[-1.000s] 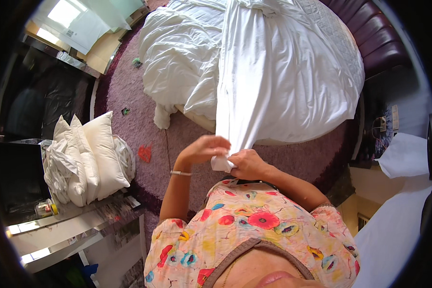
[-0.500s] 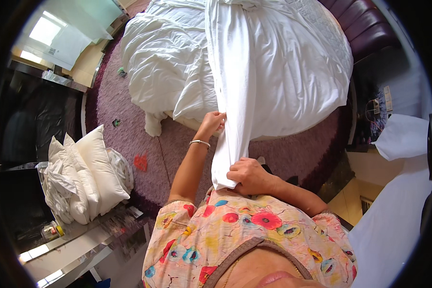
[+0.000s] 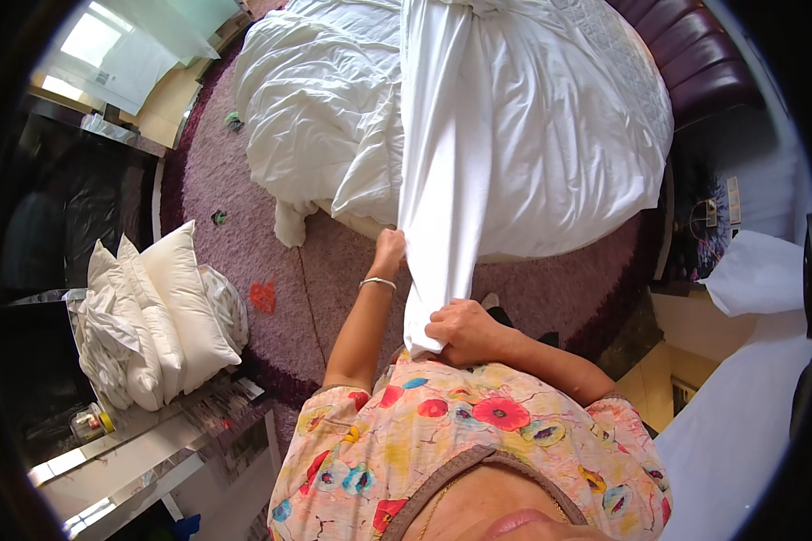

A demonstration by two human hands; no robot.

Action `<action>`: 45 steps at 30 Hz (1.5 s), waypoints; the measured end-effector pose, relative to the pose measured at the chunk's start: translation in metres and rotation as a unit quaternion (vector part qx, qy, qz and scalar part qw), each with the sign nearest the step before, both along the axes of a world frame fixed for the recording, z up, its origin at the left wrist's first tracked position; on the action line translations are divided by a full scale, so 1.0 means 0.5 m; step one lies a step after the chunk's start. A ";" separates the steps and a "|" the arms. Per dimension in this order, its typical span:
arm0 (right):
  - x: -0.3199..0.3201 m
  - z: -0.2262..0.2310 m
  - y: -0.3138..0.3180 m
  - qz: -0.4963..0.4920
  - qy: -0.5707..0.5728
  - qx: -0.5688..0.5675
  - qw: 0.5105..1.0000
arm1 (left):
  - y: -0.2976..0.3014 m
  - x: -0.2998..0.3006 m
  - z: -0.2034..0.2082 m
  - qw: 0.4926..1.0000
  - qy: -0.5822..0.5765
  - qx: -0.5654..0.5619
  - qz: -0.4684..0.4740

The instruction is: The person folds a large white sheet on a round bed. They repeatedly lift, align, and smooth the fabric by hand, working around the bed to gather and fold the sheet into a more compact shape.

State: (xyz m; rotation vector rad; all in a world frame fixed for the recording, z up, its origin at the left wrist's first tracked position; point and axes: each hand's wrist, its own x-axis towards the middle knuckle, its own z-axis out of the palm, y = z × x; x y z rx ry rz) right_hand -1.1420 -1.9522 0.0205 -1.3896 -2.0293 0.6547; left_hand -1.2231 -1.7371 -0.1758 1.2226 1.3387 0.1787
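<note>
A long folded length of white bed sheet (image 3: 444, 171) runs from the far side of the round bed down to my body. My right hand (image 3: 461, 330) is closed around its near end, close to my waist. My left hand (image 3: 391, 245) is closed at the sheet's left edge, a little farther out; its fingertips are partly hidden behind the cloth. Between my hands the sheet is pulled fairly taut, with lengthwise creases. Under it, rumpled white bedding (image 3: 325, 117) covers the bed and hangs over the near edge.
Several white pillows (image 3: 185, 307) are stacked at the left beside crumpled linen. Purple carpet (image 3: 253, 234) surrounds the bed, with a red scrap (image 3: 262, 296) lying on it. A dark padded headboard (image 3: 686, 54) curves at the far right; white fabric (image 3: 740, 388) hangs nearer.
My left hand has moved slightly nearer and to the left along the sheet's edge. The sheet looks wider beside it. My right hand stays at my waist.
</note>
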 end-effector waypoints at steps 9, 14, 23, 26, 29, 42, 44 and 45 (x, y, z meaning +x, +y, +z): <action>0.001 -0.044 -0.010 0.017 -0.006 -0.190 0.982 | -0.014 0.069 0.099 0.928 -0.239 -0.209 0.196; 0.056 -0.111 0.041 -0.073 -0.115 -0.194 0.971 | 0.021 0.045 0.079 0.961 -0.181 0.181 0.105; 0.105 -0.087 0.360 -0.330 -0.206 -0.115 0.914 | -0.054 0.055 0.152 0.945 -0.111 0.305 0.037; 0.114 -0.106 0.419 -0.288 -0.175 -0.235 0.912 | -0.036 0.026 0.131 0.947 -0.073 0.313 0.007; 0.123 -0.173 0.442 -0.309 -0.184 -0.103 0.927 | -0.034 0.042 0.133 0.951 -0.058 0.303 -0.032; 0.176 -0.318 0.499 -0.353 -0.218 -0.253 0.874 | 0.017 0.033 0.127 0.886 0.001 0.382 -0.262; 0.173 -0.293 0.489 -0.367 -0.118 -0.167 0.907 | 0.042 0.031 0.130 0.892 -0.015 0.355 -0.279; 0.179 -0.284 0.494 -0.378 -0.068 -0.135 0.914 | 0.057 0.033 0.126 0.898 -0.020 0.331 -0.291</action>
